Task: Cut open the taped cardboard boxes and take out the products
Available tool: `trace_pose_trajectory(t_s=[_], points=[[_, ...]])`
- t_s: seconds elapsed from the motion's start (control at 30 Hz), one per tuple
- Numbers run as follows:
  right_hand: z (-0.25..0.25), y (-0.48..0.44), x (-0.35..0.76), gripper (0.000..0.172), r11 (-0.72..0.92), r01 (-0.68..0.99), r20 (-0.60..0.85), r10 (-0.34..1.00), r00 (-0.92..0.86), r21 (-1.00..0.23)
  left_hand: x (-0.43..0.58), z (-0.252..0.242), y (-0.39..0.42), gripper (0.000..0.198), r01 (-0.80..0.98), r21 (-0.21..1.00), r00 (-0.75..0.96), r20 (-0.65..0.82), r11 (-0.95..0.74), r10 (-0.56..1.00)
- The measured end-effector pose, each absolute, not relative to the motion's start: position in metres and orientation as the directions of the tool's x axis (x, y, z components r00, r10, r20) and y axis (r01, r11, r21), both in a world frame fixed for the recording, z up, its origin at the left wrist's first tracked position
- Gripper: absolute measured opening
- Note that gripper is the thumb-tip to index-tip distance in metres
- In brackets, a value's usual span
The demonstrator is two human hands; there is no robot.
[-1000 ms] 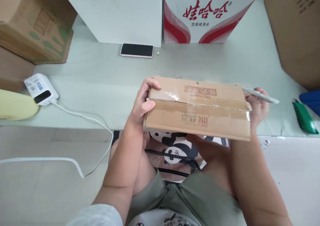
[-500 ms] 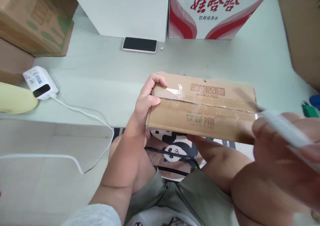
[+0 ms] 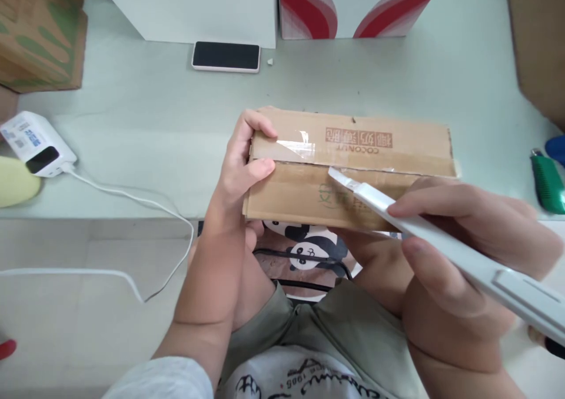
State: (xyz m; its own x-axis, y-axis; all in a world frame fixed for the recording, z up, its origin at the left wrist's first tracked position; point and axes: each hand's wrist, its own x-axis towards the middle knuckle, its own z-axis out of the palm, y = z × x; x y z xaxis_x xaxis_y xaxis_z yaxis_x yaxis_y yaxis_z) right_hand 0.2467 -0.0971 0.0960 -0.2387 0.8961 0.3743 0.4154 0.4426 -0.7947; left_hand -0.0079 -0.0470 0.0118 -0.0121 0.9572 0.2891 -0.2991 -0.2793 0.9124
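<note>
A brown cardboard box (image 3: 286, 190) with a long taped seam rests at the table's front edge, its near side over my lap. My left hand (image 3: 247, 155) grips its left end, thumb on the near flap and fingers over the far one. In my right hand (image 3: 463, 240) is a white utility knife (image 3: 424, 228), slanting up and left across the box. The blade is out, and its tip lies at the seam near the box's middle. Clear tape shows along the seam, shiny near my left fingers.
Behind the box lie a phone (image 3: 226, 56) and a small white scrap (image 3: 270, 62). A white box (image 3: 189, 10) and a red-and-white carton (image 3: 348, 13) stand at the back. At left is a white device (image 3: 39, 143) with a cable (image 3: 132, 196); a green object (image 3: 547, 181) lies at right.
My right hand has moved the knife left and inward from the box's right end, bringing the blade to the middle of the seam. My left hand keeps its grip. The view has shifted slightly.
</note>
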Motion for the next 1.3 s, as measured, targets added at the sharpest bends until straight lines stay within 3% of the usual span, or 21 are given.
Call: trace_pose_trajectory(t_s=[0.1, 0.43, 0.57, 0.8, 1.03, 1.3], points=[[0.097, -0.095, 0.246, 0.013, 0.542, 0.412, 0.444, 0.839, -0.314, -0.732, -0.008, 0.011, -0.045, 0.039, -0.328, 0.906, -0.007, 0.280, -0.267, 0.960], [0.098, -0.091, 0.247, 0.008, 0.594, 0.421, 0.467, 0.802, -0.373, -0.685, -0.006, 0.010, -0.047, 0.043, -0.336, 0.902, -0.030, 0.277, -0.270, 0.961], [0.101, -0.093, 0.243, 0.005, 0.558, 0.480, 0.453, 0.830, -0.327, -0.677, -0.008, 0.004, -0.042, 0.039, -0.394, 0.857, 0.014, 0.366, -0.331, 0.931], [0.101, -0.090, 0.244, 0.012, 0.597, 0.436, 0.468, 0.801, -0.375, -0.674, -0.001, 0.012, -0.045, 0.032, -0.453, 0.831, -0.005, 0.360, -0.323, 0.933], [0.095, -0.092, 0.249, 0.006, 0.534, 0.476, 0.474, 0.844, -0.251, -0.699, -0.004, 0.013, -0.043, 0.037, -0.414, 0.857, 0.017, 0.344, -0.306, 0.939], [0.095, -0.094, 0.245, 0.007, 0.538, 0.498, 0.492, 0.839, -0.234, -0.680, -0.003, 0.013, -0.044, 0.033, -0.402, 0.863, 0.010, 0.338, -0.306, 0.941]])
